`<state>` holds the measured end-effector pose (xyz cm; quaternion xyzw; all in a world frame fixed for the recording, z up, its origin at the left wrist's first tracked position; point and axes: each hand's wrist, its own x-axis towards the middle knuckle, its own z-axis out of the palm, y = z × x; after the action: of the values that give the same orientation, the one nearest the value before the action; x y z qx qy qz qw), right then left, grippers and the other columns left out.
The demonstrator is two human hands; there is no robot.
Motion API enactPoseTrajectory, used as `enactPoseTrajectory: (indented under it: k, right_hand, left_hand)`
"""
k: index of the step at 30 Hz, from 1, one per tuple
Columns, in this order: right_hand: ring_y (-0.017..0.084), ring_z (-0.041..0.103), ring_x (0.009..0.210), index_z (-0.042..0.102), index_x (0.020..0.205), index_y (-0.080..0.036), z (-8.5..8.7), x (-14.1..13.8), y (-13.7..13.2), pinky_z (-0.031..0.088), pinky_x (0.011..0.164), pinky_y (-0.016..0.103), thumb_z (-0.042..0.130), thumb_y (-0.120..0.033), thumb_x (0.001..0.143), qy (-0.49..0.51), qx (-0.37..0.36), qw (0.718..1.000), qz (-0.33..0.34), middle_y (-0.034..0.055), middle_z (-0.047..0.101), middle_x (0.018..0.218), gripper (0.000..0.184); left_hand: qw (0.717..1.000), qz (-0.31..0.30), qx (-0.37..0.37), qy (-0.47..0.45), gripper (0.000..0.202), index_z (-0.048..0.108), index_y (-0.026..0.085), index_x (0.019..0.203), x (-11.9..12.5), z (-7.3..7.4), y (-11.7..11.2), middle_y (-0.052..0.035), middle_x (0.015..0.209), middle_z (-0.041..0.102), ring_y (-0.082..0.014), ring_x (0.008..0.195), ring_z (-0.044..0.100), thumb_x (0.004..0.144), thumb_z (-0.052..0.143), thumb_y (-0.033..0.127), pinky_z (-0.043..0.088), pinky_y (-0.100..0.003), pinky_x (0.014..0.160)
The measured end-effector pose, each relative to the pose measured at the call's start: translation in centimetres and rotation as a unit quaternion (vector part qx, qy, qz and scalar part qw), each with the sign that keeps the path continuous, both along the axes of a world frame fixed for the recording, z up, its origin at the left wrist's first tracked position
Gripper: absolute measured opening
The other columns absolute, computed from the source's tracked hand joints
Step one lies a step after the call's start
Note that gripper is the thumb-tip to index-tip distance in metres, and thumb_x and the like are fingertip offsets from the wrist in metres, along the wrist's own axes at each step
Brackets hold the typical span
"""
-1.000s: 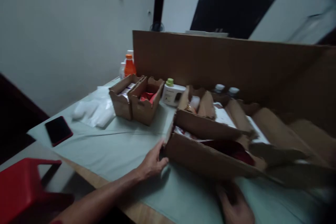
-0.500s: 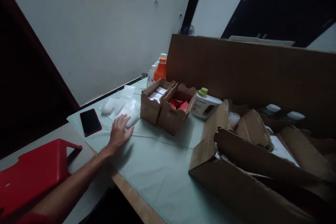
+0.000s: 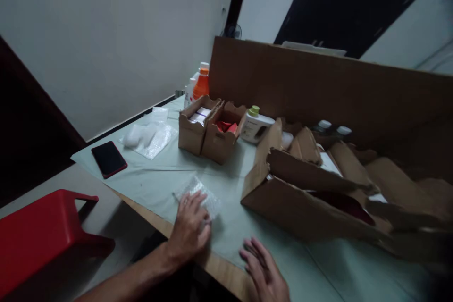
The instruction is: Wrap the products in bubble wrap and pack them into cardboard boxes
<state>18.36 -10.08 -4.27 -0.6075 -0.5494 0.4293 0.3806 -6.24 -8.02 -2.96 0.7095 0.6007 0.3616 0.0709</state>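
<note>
My left hand (image 3: 191,224) is on a small clear bubble wrap sheet (image 3: 208,198) near the table's front edge, its fingers closed on the sheet's near part and covering some of it. To the right, my right hand (image 3: 265,271) is raised at the table edge, fingers loosely apart, with nothing visible in it. More bubble wrap (image 3: 155,144) lies farther back on the pale green cloth, between a phone (image 3: 109,158) and the small cardboard boxes.
One small cardboard box (image 3: 189,139) holds white packs; its neighbour (image 3: 215,146) holds red packets. Behind stand an orange bottle (image 3: 201,86) and a white green-capped bottle (image 3: 253,127). A large divided carton (image 3: 283,203) fills the right side. A red stool (image 3: 42,226) stands at left.
My left hand has come back from the bubble wrap pile towards the front edge, bringing one sheet along. My right hand has entered the view. The camera has shifted.
</note>
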Motion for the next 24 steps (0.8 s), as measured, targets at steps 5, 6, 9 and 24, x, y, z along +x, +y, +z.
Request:
enactPoseTrajectory:
  k: [5,6,9,24]
  right_hand:
    - [0.028,0.069,0.105,0.059,0.135,-0.017,1.4,-4.0,1.2,0.058,0.085,0.038,0.065,-0.056,0.082,0.039,-0.011,0.999,0.007,0.014,0.07,0.123,0.066]
    - [0.027,0.069,0.106,0.062,0.13,-0.016,1.4,-3.8,1.3,0.056,0.089,0.038,0.064,-0.052,0.082,0.021,0.003,1.0,0.008,0.0133,0.071,0.122,0.06]
    - [0.025,0.069,0.1,0.067,0.122,-0.016,1.7,-2.5,1.4,0.054,0.091,0.037,0.057,-0.043,0.084,-0.03,0.034,0.999,0.019,0.0119,0.072,0.118,0.048]
    - [0.028,0.071,0.094,0.068,0.122,-0.019,1.2,4.9,3.4,0.053,0.084,0.04,0.048,-0.031,0.085,-0.281,0.072,0.957,0.001,0.0112,0.075,0.111,0.044]
  left_hand:
    - [0.982,-0.16,-0.09,-0.042,0.034,0.064,0.021,0.108,5.3,-0.2,-5.0,-0.0123,0.136,0.06,-0.0302,0.13,0.053,0.075,0.06,0.013,0.03,-0.056,0.117]
    - [0.977,-0.18,-0.101,-0.048,0.04,0.063,0.021,0.113,5.4,0.1,-5.3,-0.0129,0.137,0.059,-0.0299,0.13,0.052,0.074,0.061,0.014,0.032,-0.054,0.116]
    - [0.975,-0.195,-0.108,-0.018,0.051,0.06,0.018,0.125,4.5,1.0,-4.5,-0.0165,0.144,0.053,-0.0323,0.136,0.047,0.074,0.064,0.02,0.034,-0.053,0.114]
    - [0.968,-0.003,-0.165,0.186,0.042,0.059,0.015,0.129,0.5,1.2,1.2,-0.0123,0.117,0.069,-0.0312,0.109,0.059,0.089,0.059,0.028,0.043,-0.044,0.093]
